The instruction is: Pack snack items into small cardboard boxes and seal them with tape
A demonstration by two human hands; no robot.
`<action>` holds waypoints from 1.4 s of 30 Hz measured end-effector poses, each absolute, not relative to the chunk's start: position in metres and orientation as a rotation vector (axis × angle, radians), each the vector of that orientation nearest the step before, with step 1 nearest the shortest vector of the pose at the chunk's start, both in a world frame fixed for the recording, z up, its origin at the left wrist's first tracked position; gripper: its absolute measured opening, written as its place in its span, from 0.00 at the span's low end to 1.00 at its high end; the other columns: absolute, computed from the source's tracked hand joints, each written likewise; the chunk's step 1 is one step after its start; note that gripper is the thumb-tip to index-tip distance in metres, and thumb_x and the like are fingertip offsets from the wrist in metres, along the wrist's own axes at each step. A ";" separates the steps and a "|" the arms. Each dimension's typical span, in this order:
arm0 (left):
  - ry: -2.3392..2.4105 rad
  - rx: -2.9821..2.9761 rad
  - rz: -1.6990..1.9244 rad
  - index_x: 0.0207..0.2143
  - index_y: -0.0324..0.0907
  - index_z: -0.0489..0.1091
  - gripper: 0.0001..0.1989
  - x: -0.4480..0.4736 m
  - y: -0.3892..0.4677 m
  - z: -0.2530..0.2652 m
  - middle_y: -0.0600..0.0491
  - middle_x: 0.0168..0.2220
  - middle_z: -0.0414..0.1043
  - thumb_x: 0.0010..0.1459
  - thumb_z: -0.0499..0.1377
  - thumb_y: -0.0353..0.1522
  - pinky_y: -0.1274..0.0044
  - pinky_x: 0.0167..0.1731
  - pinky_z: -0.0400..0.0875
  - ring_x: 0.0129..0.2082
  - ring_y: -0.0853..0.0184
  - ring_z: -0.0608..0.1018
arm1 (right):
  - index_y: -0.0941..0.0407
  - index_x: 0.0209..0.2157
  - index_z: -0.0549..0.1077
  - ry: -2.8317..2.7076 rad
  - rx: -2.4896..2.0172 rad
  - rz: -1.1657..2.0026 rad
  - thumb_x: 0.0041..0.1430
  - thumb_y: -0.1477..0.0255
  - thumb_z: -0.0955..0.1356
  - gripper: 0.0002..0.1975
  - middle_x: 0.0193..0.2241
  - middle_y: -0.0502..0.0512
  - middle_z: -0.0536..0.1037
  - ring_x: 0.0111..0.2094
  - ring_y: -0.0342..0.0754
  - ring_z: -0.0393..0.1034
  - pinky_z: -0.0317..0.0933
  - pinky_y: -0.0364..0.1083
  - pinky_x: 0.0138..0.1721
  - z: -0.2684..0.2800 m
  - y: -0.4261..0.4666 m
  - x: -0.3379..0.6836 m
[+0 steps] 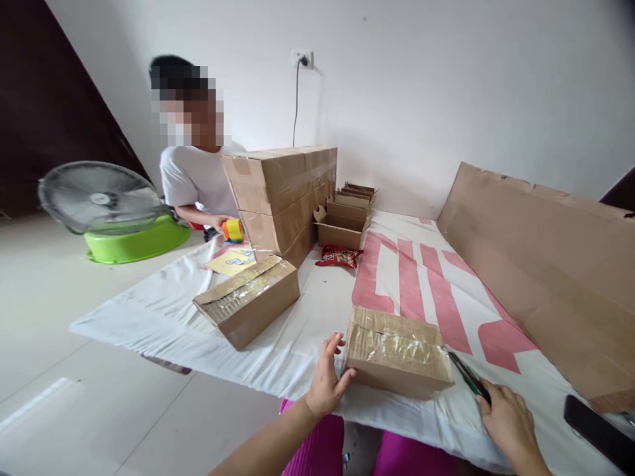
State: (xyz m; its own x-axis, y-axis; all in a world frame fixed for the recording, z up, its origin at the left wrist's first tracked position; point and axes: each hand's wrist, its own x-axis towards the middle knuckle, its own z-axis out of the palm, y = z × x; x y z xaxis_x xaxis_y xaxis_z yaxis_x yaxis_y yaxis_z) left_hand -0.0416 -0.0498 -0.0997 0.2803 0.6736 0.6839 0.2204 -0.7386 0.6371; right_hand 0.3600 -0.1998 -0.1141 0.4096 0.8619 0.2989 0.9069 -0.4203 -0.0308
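Note:
A taped cardboard box (397, 350) lies on the cloth-covered table in front of me. At its left end is my left hand (327, 377), fingers apart and thumb close against the front corner. My right hand (506, 416) is closed around a utility knife (469, 375), whose tip points at the right end of the box. A second taped box (248, 297) sits at an angle to the left, out of reach of both hands.
Behind stand stacked closed boxes (282, 198) and a row of open boxes (342, 225), with a red packet (338, 256) before them. A large cardboard sheet (540, 271) leans at right, near a black phone (598, 430). Another person (198, 172) holds a tape roll (232, 229).

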 end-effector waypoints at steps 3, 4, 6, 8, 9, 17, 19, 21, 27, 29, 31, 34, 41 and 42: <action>0.768 2.223 1.550 0.66 0.48 0.41 0.33 -0.043 -0.050 -0.096 0.38 0.60 0.50 0.64 0.52 0.42 0.59 0.49 0.68 0.55 0.55 0.67 | 0.59 0.39 0.74 -1.568 -2.308 -0.309 0.53 0.67 0.60 0.17 0.32 0.63 0.76 0.37 0.60 0.72 0.68 0.57 0.41 -0.095 -0.184 0.363; 0.727 2.268 1.572 0.67 0.50 0.41 0.33 -0.043 -0.050 -0.095 0.38 0.62 0.47 0.64 0.52 0.42 0.58 0.50 0.67 0.56 0.55 0.66 | 0.58 0.39 0.73 -1.554 -2.233 -0.332 0.54 0.66 0.60 0.17 0.32 0.63 0.75 0.39 0.60 0.72 0.68 0.56 0.41 -0.083 -0.177 0.359; 0.644 2.339 1.569 0.66 0.52 0.42 0.32 -0.042 -0.048 -0.090 0.39 0.63 0.45 0.64 0.51 0.43 0.59 0.50 0.67 0.56 0.54 0.65 | 0.57 0.43 0.71 -1.543 -2.070 -0.432 0.57 0.63 0.61 0.17 0.35 0.62 0.74 0.41 0.59 0.70 0.68 0.57 0.40 -0.049 -0.163 0.344; 0.604 2.355 1.540 0.66 0.53 0.44 0.29 -0.041 -0.046 -0.087 0.41 0.61 0.49 0.65 0.50 0.41 0.62 0.47 0.69 0.54 0.57 0.66 | 0.57 0.47 0.68 -1.634 -1.854 -0.530 0.59 0.63 0.62 0.17 0.39 0.61 0.73 0.44 0.58 0.69 0.68 0.56 0.42 -0.010 -0.150 0.319; 0.594 2.348 1.532 0.66 0.54 0.44 0.28 -0.040 -0.045 -0.086 0.42 0.59 0.52 0.65 0.50 0.38 0.63 0.46 0.69 0.52 0.58 0.67 | 0.56 0.48 0.68 -1.697 -1.742 -0.563 0.61 0.65 0.63 0.16 0.42 0.61 0.73 0.46 0.57 0.69 0.67 0.55 0.45 0.009 -0.143 0.303; 0.588 2.317 1.539 0.64 0.56 0.45 0.32 -0.039 -0.044 -0.090 0.44 0.54 0.56 0.62 0.52 0.29 0.65 0.43 0.70 0.49 0.60 0.68 | 0.56 0.55 0.68 -2.363 -1.284 -0.560 0.62 0.84 0.60 0.22 0.47 0.56 0.75 0.46 0.49 0.68 0.62 0.50 0.48 0.074 -0.099 0.196; 0.601 2.320 1.525 0.64 0.56 0.44 0.33 -0.040 -0.045 -0.091 0.44 0.54 0.56 0.61 0.52 0.28 0.65 0.43 0.70 0.49 0.60 0.68 | 0.55 0.54 0.69 -2.425 -1.291 -0.570 0.61 0.84 0.60 0.23 0.47 0.57 0.75 0.45 0.50 0.68 0.62 0.51 0.46 0.073 -0.092 0.184; 0.610 2.326 1.507 0.64 0.57 0.43 0.34 -0.041 -0.045 -0.091 0.44 0.54 0.56 0.61 0.52 0.27 0.65 0.44 0.70 0.50 0.59 0.68 | 0.55 0.54 0.69 -2.474 -1.315 -0.573 0.60 0.84 0.61 0.22 0.47 0.57 0.75 0.45 0.51 0.68 0.62 0.51 0.46 0.075 -0.089 0.179; 0.612 2.353 1.527 0.65 0.56 0.43 0.35 -0.041 -0.046 -0.086 0.44 0.54 0.57 0.60 0.51 0.25 0.66 0.43 0.71 0.48 0.61 0.68 | 0.55 0.50 0.72 -2.596 -1.329 -0.680 0.57 0.86 0.61 0.22 0.42 0.57 0.77 0.42 0.50 0.68 0.61 0.50 0.42 0.093 -0.101 0.191; 0.600 2.357 1.544 0.65 0.56 0.44 0.35 -0.041 -0.047 -0.084 0.44 0.54 0.57 0.60 0.51 0.24 0.67 0.43 0.70 0.47 0.61 0.68 | 0.56 0.49 0.72 -2.639 -1.335 -0.719 0.56 0.87 0.60 0.23 0.42 0.57 0.77 0.40 0.50 0.68 0.61 0.50 0.41 0.098 -0.110 0.201; 0.597 2.358 1.542 0.65 0.55 0.44 0.34 -0.041 -0.047 -0.083 0.44 0.54 0.57 0.60 0.51 0.24 0.67 0.43 0.70 0.48 0.61 0.68 | 0.56 0.50 0.71 -2.653 -1.356 -0.742 0.53 0.89 0.60 0.25 0.43 0.57 0.77 0.40 0.50 0.68 0.60 0.49 0.41 0.101 -0.118 0.211; 0.589 2.358 1.530 0.64 0.54 0.44 0.34 -0.040 -0.048 -0.083 0.44 0.53 0.57 0.60 0.51 0.23 0.67 0.43 0.71 0.49 0.61 0.68 | 0.56 0.50 0.71 -2.652 -1.394 -0.749 0.51 0.90 0.60 0.27 0.43 0.56 0.77 0.40 0.50 0.68 0.60 0.49 0.40 0.101 -0.129 0.225; 0.616 2.382 1.506 0.63 0.53 0.47 0.32 -0.038 -0.048 -0.080 0.44 0.52 0.59 0.60 0.52 0.23 0.66 0.43 0.71 0.48 0.61 0.70 | 0.56 0.52 0.71 -2.643 -1.441 -0.675 0.50 0.92 0.58 0.31 0.45 0.56 0.77 0.41 0.48 0.68 0.60 0.48 0.39 0.100 -0.146 0.242; 0.621 2.386 1.498 0.62 0.53 0.48 0.32 -0.038 -0.048 -0.079 0.44 0.52 0.59 0.60 0.52 0.24 0.66 0.43 0.72 0.47 0.61 0.70 | 0.55 0.52 0.71 -2.639 -1.453 -0.658 0.50 0.91 0.58 0.31 0.45 0.56 0.77 0.41 0.48 0.69 0.60 0.48 0.39 0.100 -0.148 0.243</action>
State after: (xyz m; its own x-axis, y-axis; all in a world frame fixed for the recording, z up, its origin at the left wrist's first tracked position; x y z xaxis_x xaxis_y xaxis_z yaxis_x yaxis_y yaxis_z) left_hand -0.0380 -0.0485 -0.0794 0.3786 0.4822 0.7900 0.2186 -0.8760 0.4299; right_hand 0.2431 -0.1480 0.0996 -0.5545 0.7935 0.2509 0.8184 0.4652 0.3374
